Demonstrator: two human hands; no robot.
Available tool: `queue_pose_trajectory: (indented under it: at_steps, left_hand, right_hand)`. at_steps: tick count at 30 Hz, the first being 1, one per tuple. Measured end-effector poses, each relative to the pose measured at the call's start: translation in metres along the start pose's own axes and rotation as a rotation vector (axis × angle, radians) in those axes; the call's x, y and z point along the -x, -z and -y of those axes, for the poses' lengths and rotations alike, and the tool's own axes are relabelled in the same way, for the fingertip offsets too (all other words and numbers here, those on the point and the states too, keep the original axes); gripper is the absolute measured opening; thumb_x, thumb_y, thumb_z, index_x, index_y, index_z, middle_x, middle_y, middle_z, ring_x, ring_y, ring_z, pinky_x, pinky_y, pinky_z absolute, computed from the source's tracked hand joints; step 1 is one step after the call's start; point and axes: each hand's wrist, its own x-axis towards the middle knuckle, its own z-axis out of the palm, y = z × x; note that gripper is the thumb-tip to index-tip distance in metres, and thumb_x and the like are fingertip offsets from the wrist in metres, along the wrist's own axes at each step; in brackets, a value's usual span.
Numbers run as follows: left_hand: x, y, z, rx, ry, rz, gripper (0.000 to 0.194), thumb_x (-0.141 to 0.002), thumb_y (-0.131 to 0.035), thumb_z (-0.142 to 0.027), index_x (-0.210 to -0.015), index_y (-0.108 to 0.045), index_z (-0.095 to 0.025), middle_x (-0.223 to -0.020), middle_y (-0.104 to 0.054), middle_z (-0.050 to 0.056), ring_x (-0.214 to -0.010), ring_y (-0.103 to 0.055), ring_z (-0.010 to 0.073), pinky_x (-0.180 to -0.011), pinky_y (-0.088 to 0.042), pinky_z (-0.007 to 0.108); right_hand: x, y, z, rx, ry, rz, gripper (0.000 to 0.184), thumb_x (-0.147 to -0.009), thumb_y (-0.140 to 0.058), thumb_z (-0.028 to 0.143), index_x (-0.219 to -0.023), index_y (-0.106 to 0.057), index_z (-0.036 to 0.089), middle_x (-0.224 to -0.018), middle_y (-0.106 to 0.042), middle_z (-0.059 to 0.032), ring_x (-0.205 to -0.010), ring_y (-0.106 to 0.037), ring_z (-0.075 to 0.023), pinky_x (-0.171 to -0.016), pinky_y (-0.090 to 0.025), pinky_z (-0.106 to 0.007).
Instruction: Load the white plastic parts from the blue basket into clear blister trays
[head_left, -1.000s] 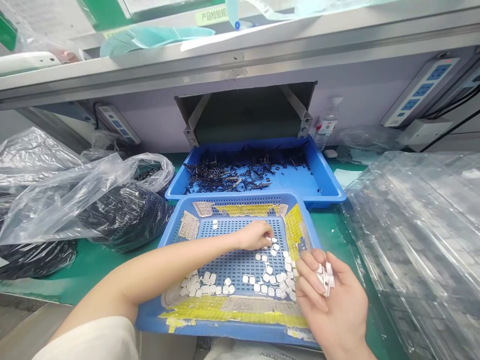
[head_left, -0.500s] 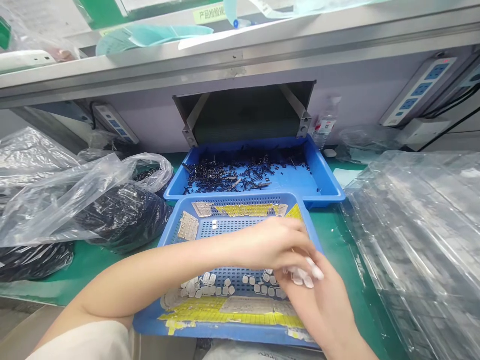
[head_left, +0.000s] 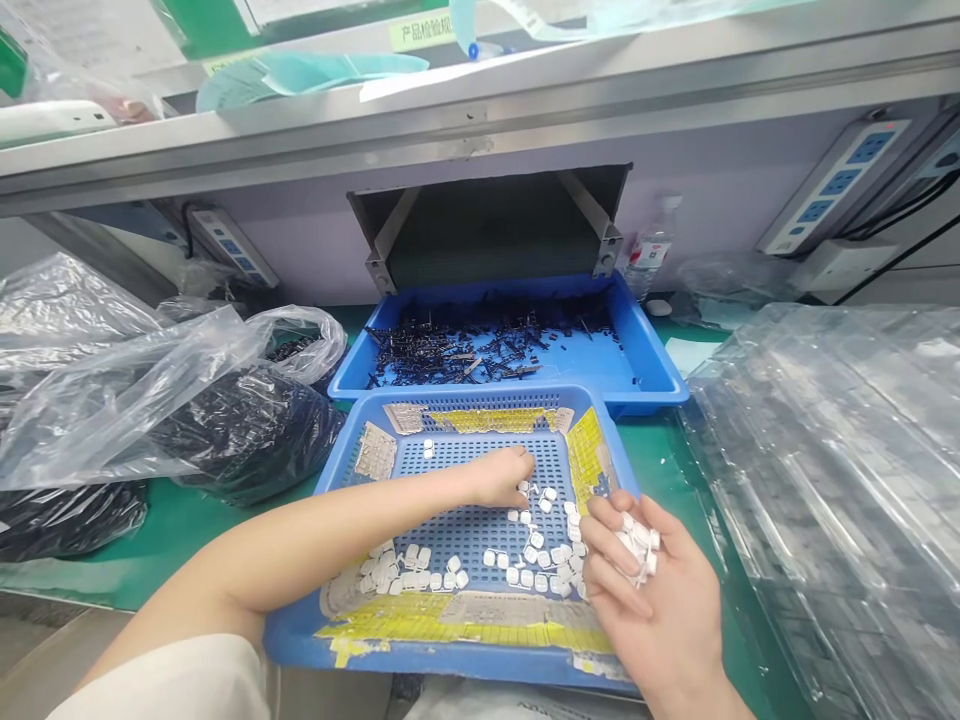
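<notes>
Inside the blue perforated basket (head_left: 450, 660) lie many small white square plastic pieces (head_left: 540, 560), mostly along its near side and right part. My left hand (head_left: 504, 478) reaches down into the middle of the basket, its fingers pinched together over a white piece at the fingertips. Palm up at the basket's right rim, my right hand (head_left: 656, 600) has its fingers curled around a small heap of white plastic pieces (head_left: 639, 548).
Behind the basket stands a blue tray (head_left: 592, 355) holding black plastic scraps. Bags of black parts (head_left: 240, 425) lie at left, and stacked clear plastic trays (head_left: 840, 480) at right. A metal shelf edge (head_left: 480, 125) crosses overhead; a water bottle (head_left: 652, 245) stands at the back.
My left hand has moved away from my right hand, leftward and down into the basket. My right hand, still holding the white pieces, has shifted slightly right.
</notes>
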Motion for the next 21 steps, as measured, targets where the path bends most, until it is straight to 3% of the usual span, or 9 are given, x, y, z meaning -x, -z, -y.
queue_pose_trajectory:
  at_steps: [4,7,16,21]
  left_hand:
    - [0.008,0.018,0.011,-0.009,-0.026,0.003,0.021,-0.069,-0.050,-0.008,-0.089,-0.046,-0.014,-0.086,-0.054,0.006,-0.077,-0.053,0.0184,-0.062,-0.040,0.024]
    - [0.016,0.026,0.024,0.004,0.003,-0.006,0.024,-0.070,-0.046,-0.006,-0.093,-0.044,-0.016,-0.080,-0.055,0.004,-0.071,-0.054,0.0170,-0.057,-0.039,0.022]
    - [0.020,0.004,0.037,-0.001,0.072,-0.045,0.025,-0.074,-0.052,-0.010,-0.098,-0.045,-0.013,-0.096,-0.051,0.009,-0.085,-0.052,0.0176,-0.071,-0.041,0.023]
    - [0.016,0.006,0.034,-0.034,0.018,-0.019,0.019,-0.078,-0.041,-0.007,-0.093,-0.049,-0.015,-0.091,-0.052,0.009,-0.080,-0.054,0.0188,-0.071,-0.042,0.026]
  right_hand:
    - [0.000,0.000,0.000,0.019,0.000,-0.002,0.008,-0.069,-0.052,0.017,-0.062,-0.051,0.013,-0.057,-0.041,0.0019,-0.036,-0.031,-0.0026,-0.022,-0.028,-0.009]
    - [-0.001,0.002,0.000,0.046,-0.012,0.011,0.009,-0.071,-0.050,0.018,-0.062,-0.051,0.013,-0.057,-0.041,0.0023,-0.035,-0.029,-0.0023,-0.022,-0.027,-0.009]
    - [-0.001,0.002,-0.002,0.092,-0.015,0.032,0.009,-0.069,-0.053,0.018,-0.061,-0.053,0.013,-0.057,-0.041,0.0021,-0.036,-0.030,-0.0022,-0.023,-0.027,-0.009]
    - [-0.001,0.002,-0.002,0.110,-0.010,0.017,0.010,-0.070,-0.052,0.018,-0.062,-0.053,0.013,-0.058,-0.042,0.0020,-0.036,-0.029,-0.0021,-0.023,-0.027,-0.009]
